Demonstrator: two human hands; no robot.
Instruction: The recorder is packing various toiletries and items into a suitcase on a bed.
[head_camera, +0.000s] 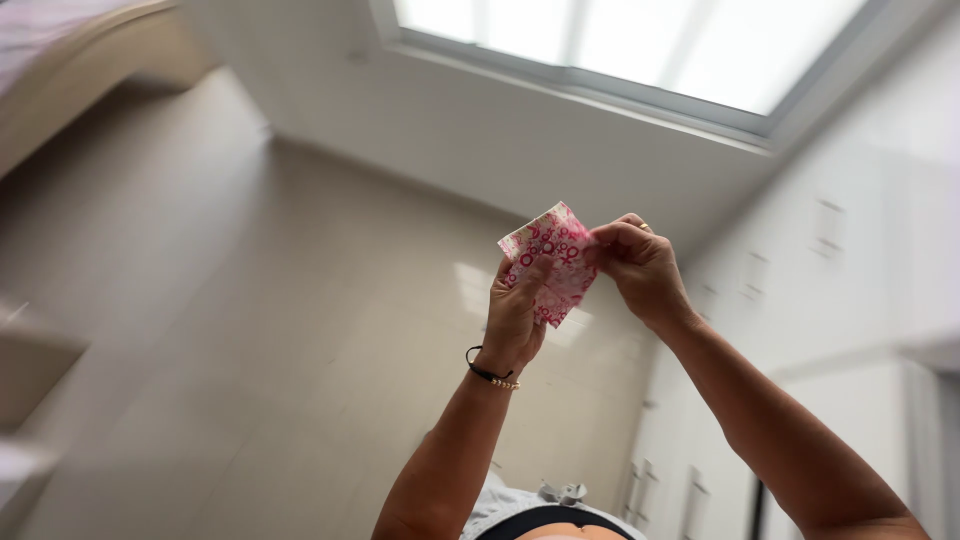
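A small folded cloth (548, 262), white with a pink-red ring print, was held up in front of the body between both hands, above a pale tiled floor (250, 330). The left hand (514, 316) was clamped on its lower edge, thumb pressed over the print. The right hand (640, 266) was pinched on the cloth's right edge, fingers closed. A black band (487, 373) was worn on the left wrist. A bright window (640, 45) was seen behind, white cabinets (850, 300) at the right.
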